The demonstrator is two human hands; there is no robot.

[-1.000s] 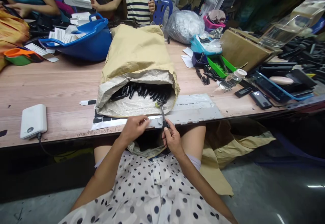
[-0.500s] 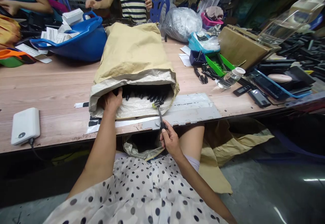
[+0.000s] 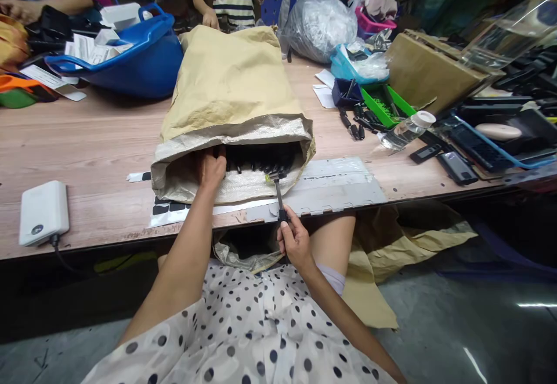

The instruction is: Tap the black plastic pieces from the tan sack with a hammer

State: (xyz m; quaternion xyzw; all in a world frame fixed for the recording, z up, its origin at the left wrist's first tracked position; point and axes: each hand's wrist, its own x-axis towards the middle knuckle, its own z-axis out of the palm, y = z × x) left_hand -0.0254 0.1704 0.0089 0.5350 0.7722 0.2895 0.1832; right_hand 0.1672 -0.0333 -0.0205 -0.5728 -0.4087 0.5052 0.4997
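A tan paper sack (image 3: 230, 88) lies on its side on the wooden table (image 3: 87, 152), its mouth facing me and full of several black plastic parts (image 3: 256, 158). My left hand (image 3: 212, 166) reaches into the sack's mouth; its fingers are hidden among the parts. At the table's front edge, my right hand (image 3: 295, 240) is closed round the handle of a thin black tool (image 3: 278, 189) with a yellow-green tip near the sack's opening. A grey flat sheet (image 3: 331, 184) lies under the tool.
A white power bank (image 3: 43, 211) with a cable sits at the left. A blue basket (image 3: 130, 59) holding papers stands behind. To the right are a green tray (image 3: 385, 104), a plastic bottle (image 3: 407, 130) and a cardboard box (image 3: 426, 73). Other people work at the far side.
My left hand left the table edge near the tool and went into the sack's mouth, then slid a little right. My right hand kept hold of the tool.
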